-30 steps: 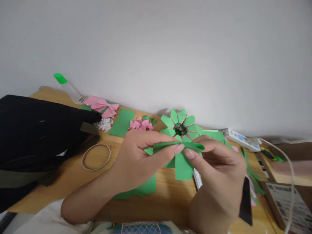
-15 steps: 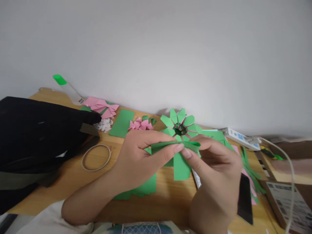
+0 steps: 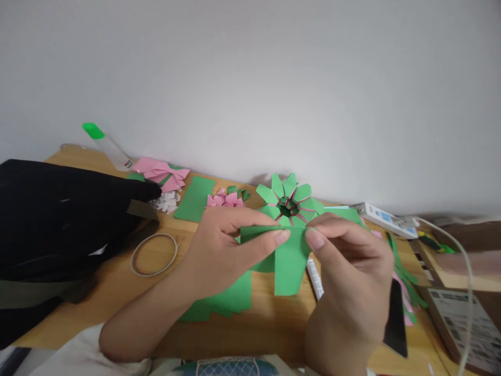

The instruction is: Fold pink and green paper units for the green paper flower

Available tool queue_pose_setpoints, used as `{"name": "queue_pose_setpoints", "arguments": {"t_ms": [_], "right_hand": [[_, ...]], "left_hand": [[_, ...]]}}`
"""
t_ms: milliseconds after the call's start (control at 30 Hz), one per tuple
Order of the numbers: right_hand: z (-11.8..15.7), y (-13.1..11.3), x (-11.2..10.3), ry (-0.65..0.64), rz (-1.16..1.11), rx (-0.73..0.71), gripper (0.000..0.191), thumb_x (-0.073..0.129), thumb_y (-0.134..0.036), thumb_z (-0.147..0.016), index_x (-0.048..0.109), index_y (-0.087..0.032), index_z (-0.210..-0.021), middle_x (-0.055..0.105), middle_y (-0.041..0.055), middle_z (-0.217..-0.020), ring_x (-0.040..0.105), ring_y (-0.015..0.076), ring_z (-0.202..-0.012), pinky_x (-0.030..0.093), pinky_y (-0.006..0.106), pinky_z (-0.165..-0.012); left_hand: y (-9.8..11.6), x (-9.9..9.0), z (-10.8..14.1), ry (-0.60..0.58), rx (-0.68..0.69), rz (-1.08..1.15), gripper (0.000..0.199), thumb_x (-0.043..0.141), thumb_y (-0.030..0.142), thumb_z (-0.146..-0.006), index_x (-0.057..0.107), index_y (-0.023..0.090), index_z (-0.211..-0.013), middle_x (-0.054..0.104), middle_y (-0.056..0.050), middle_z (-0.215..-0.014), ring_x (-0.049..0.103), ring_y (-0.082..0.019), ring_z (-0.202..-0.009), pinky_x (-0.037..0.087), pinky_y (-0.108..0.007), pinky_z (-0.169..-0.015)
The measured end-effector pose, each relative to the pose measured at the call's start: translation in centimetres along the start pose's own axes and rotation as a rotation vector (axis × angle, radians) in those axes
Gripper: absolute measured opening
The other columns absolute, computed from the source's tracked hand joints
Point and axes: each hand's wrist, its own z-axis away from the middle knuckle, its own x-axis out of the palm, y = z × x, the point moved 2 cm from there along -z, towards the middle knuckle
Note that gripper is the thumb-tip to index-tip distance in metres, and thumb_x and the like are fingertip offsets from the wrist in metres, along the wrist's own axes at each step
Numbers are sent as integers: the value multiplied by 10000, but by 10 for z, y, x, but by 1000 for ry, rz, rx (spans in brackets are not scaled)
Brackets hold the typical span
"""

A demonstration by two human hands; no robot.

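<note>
A green paper piece (image 3: 289,263) is held up between my two hands, its top edge folded and its lower part hanging down. My left hand (image 3: 229,256) pinches it at the upper left between thumb and fingers. With thumb and fingertips, my right hand (image 3: 352,277) grips the upper right corner. Just behind stands a green and pink paper flower (image 3: 288,201) with a dark open centre. Several green sheets (image 3: 230,297) lie on the table beneath my left hand.
A black bag (image 3: 70,224) covers the left side. Around are a tape ring (image 3: 154,255), pink folded papers (image 3: 166,175), a clear bottle with green cap (image 3: 107,146), a power strip (image 3: 385,219), a white tube (image 3: 314,279), a black phone (image 3: 396,321) and a cardboard box (image 3: 462,324).
The green paper's top edge, rolled over before, now lies flat and straight. My right hand has shifted slightly right, to the paper's corner, and more of the white tube shows.
</note>
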Motion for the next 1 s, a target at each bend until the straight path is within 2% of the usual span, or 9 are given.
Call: {"name": "queue_pose_setpoints", "arguments": {"t_ms": [200, 333, 433, 533, 600, 733, 900, 1000], "right_hand": [[0, 3, 2, 33, 14, -21, 119, 704, -172, -839, 730, -256, -759, 647, -25, -664, 576, 124, -643, 458, 267, -588], [0, 5, 2, -11, 65, 13, 78, 714, -192, -830, 732, -259, -795, 682, -23, -714, 603, 133, -666, 484, 269, -623], [1, 7, 1, -46, 67, 41, 70, 714, -186, -827, 728, -254, -816, 683, -18, -726, 602, 134, -665, 484, 265, -620], [-1, 8, -1, -63, 53, 36, 75, 691, -183, -842, 718, -247, -813, 674, -15, -729, 604, 135, -683, 491, 263, -634], [-4, 7, -3, -122, 72, 15, 90, 676, -171, -847, 708, -237, -795, 667, -15, -724, 600, 132, -687, 489, 258, -633], [-12, 0, -8, -330, 198, -62, 119, 657, -139, -829, 683, -205, -733, 644, -20, -653, 580, 119, -634, 481, 253, -606], [-16, -5, -6, -539, 305, -80, 154, 610, -109, -823, 650, -185, -695, 620, -36, -595, 545, 90, -550, 447, 225, -539], [-15, -4, -4, -577, 344, -64, 137, 615, -95, -815, 643, -183, -714, 631, -42, -621, 549, 79, -567, 446, 213, -561]], "left_hand": [[-1, 0, 1, 20, -35, -4, 176, 690, 274, -794, 736, 198, -643, 628, 23, -523, 503, -106, -477, 403, -223, -440], [-4, -3, -1, 131, -33, -43, 141, 723, 277, -780, 755, 224, -653, 708, 20, -608, 606, -138, -592, 507, -257, -575], [-8, -3, -3, 159, -16, -18, 134, 729, 282, -788, 760, 233, -668, 734, 28, -641, 626, -135, -591, 552, -305, -708], [-10, -5, -5, 154, -4, 34, 132, 728, 285, -790, 752, 227, -674, 727, 19, -629, 630, -139, -588, 555, -303, -693], [-9, -9, -8, 84, 13, 35, 142, 721, 260, -784, 729, 210, -652, 705, 14, -608, 621, -133, -584, 537, -274, -641], [-6, -14, -11, -230, -43, -11, 106, 682, 219, -770, 700, 173, -676, 664, 14, -597, 586, -107, -547, 476, -209, -524], [-1, -12, -12, -300, -96, -79, 92, 680, 210, -768, 704, 164, -691, 695, 4, -639, 614, -105, -585, 482, -175, -536], [0, -9, -12, -329, -67, -131, 135, 644, 173, -784, 704, 162, -664, 695, 12, -620, 606, -97, -579, 466, -159, -529]]}}
